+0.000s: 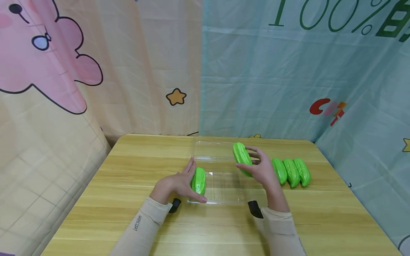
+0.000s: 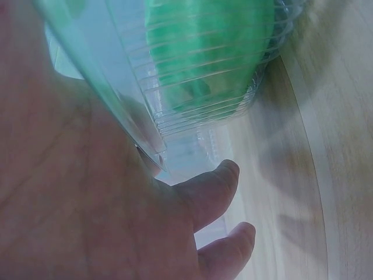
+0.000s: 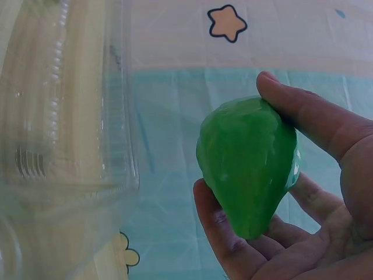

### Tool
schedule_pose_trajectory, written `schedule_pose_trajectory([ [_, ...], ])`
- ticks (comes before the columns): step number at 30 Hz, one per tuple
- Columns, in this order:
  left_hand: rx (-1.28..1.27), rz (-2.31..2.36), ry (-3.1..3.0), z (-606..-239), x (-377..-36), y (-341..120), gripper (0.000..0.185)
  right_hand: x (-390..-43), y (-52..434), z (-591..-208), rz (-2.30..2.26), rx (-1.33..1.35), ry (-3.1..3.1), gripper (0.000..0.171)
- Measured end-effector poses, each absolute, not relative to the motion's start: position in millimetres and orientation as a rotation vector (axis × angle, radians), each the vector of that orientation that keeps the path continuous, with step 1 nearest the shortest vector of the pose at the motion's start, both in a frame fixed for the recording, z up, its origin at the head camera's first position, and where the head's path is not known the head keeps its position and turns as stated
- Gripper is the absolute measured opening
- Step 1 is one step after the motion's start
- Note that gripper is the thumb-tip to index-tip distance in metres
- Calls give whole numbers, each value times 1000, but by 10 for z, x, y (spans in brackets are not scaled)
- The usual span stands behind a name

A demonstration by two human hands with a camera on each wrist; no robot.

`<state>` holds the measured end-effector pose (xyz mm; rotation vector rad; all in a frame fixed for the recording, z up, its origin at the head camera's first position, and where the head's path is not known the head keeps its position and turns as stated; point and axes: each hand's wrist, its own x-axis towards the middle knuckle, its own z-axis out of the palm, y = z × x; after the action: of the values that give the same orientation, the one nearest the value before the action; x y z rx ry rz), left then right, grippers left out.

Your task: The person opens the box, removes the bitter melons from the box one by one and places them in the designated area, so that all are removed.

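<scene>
A clear plastic box (image 1: 224,188) lies unfolded on the table, its hinged lid (image 1: 211,151) laid back behind the base. One green toy cucumber (image 1: 199,181) sits inside the base at the left end; its lower part shows through the ribbed wall in the left wrist view. My left hand (image 1: 179,185) rests against the box's left end, fingers straight along the side and thumb stretched over the front rim. Above the right part of the box, my right hand (image 1: 262,168) holds a second toy cucumber (image 3: 247,166), tilted, between thumb and fingers.
Right of the box, three more toy cucumbers (image 1: 292,172) lie side by side on the wooden table (image 1: 128,220). Patterned curtains (image 1: 256,71) hang behind the table and along both sides. A black strap piece (image 1: 255,209) sits at the right wrist.
</scene>
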<state>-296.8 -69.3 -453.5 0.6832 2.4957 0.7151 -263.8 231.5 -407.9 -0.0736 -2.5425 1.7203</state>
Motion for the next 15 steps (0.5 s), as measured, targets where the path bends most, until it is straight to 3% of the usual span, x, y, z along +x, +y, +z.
schedule_pose_trajectory([
  [15,699,709,2493,-4543,-2981,-700,149,-2678,2755,-4262,1463,-311,-2691,81],
])
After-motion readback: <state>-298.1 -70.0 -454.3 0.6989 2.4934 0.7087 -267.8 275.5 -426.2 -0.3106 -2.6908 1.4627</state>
